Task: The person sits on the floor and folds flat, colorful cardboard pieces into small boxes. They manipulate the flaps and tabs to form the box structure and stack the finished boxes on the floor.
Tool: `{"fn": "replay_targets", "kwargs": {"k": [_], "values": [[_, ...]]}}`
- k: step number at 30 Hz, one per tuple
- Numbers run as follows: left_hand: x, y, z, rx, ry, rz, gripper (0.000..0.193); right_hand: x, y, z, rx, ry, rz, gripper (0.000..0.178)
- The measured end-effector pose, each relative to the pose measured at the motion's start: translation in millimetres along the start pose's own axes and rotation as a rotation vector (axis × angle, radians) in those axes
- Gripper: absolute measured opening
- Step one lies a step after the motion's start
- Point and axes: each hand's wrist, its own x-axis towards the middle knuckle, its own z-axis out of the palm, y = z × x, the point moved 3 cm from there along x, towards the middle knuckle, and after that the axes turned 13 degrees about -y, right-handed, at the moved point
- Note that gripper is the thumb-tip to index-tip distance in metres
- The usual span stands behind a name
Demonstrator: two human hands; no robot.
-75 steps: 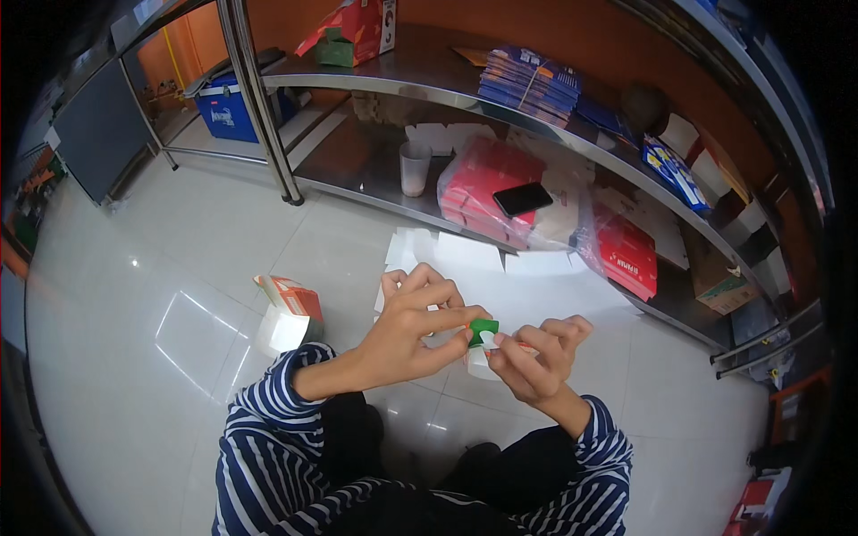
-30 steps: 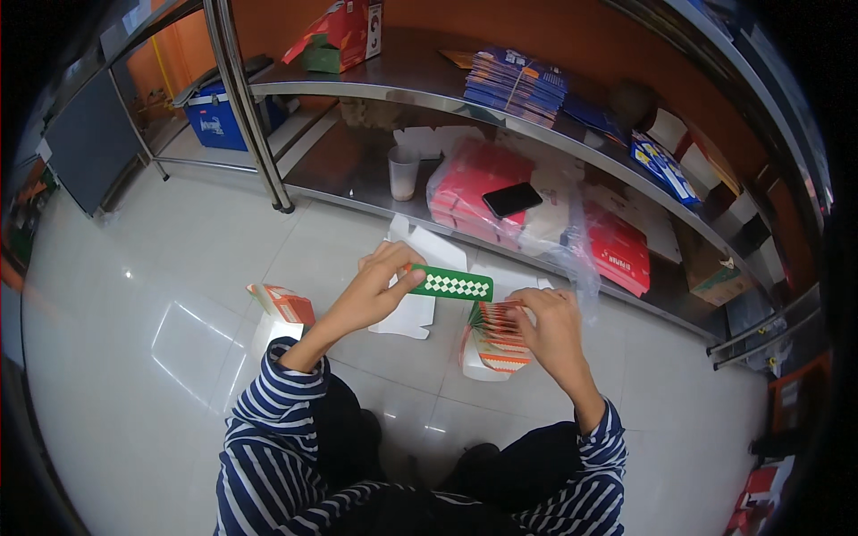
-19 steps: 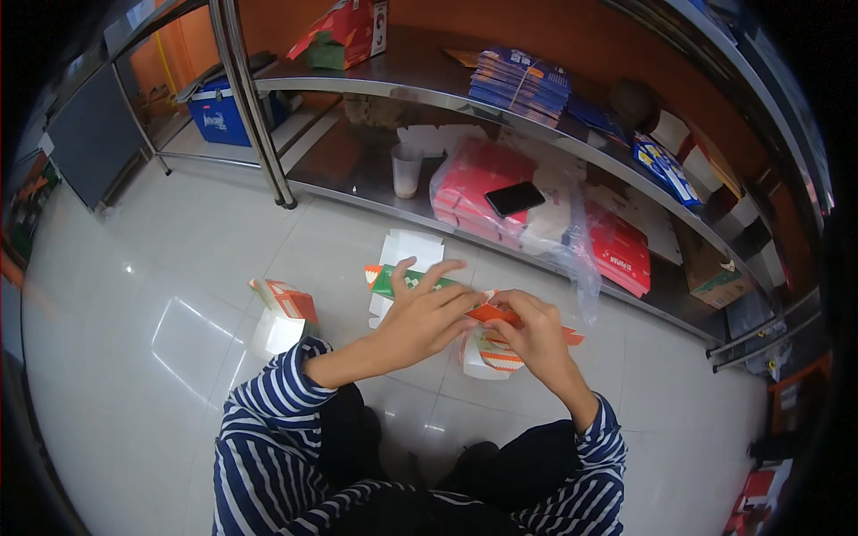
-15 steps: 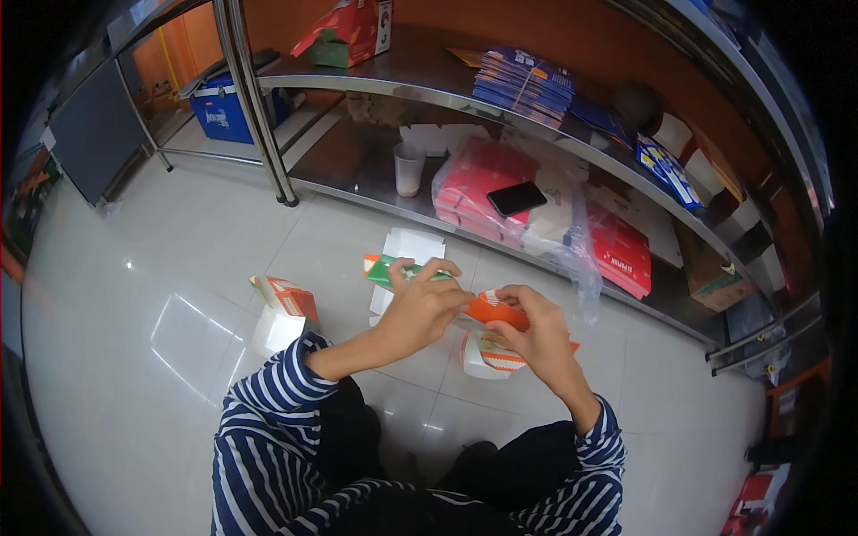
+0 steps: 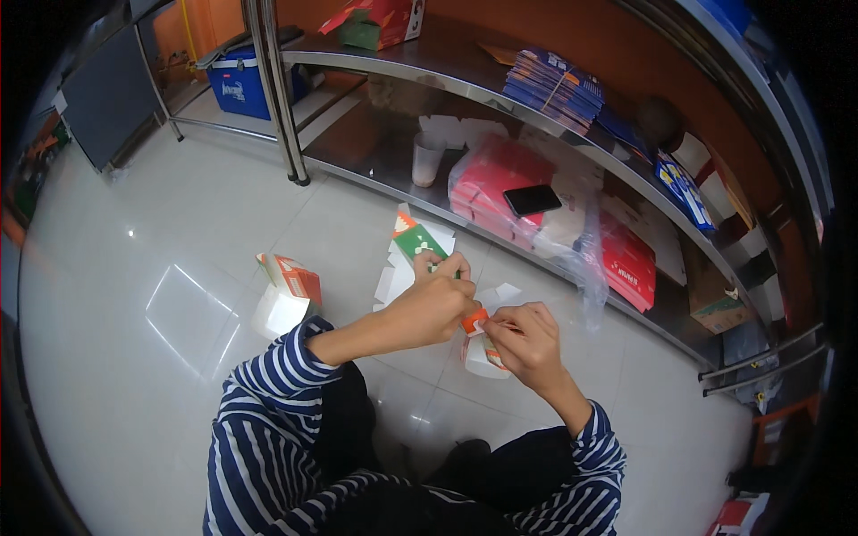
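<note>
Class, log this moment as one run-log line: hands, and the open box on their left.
left hand: at orange flap | right hand: pinching orange flap | open box: on floor

A cup (image 5: pixel 427 159) stands on the lower steel shelf (image 5: pixel 371 150), a white card (image 5: pixel 463 132) just behind it, a bagged red stack (image 5: pixel 487 183) to its right and, farther right, another red stack (image 5: pixel 628 268) and a brown carton (image 5: pixel 718 308). The upper shelf (image 5: pixel 456 52) carries a red-and-green box (image 5: pixel 380 27) above and left of the cup and a strapped blue stack (image 5: pixel 554 87) above and right. Well left of the cup, a cooler (image 5: pixel 241 89) rests on a rack (image 5: pixel 197 111). The tiled floor (image 5: pixel 214 259), nearer than the cup, bears flattened cardboard (image 5: pixel 393 281), an open box (image 5: pixel 281 313) to the left and a second box (image 5: pixel 475 359), partly hidden, to the right.
</note>
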Motion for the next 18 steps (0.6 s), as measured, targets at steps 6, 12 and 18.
{"fn": "replay_targets", "kwargs": {"k": [6,12,18], "values": [[1,2,2,0.054,-0.047,0.008,0.013,3,-5,7,-0.014,0.052,0.014,0.023],[2,-4,8,-0.005,-0.065,0.043,0.015,6,-7,12,-0.006,0.022,0.100,0.020],[0,2,8,-0.024,-0.142,0.067,0.011,2,0,22,0.087,-0.051,0.227,0.018]]}}
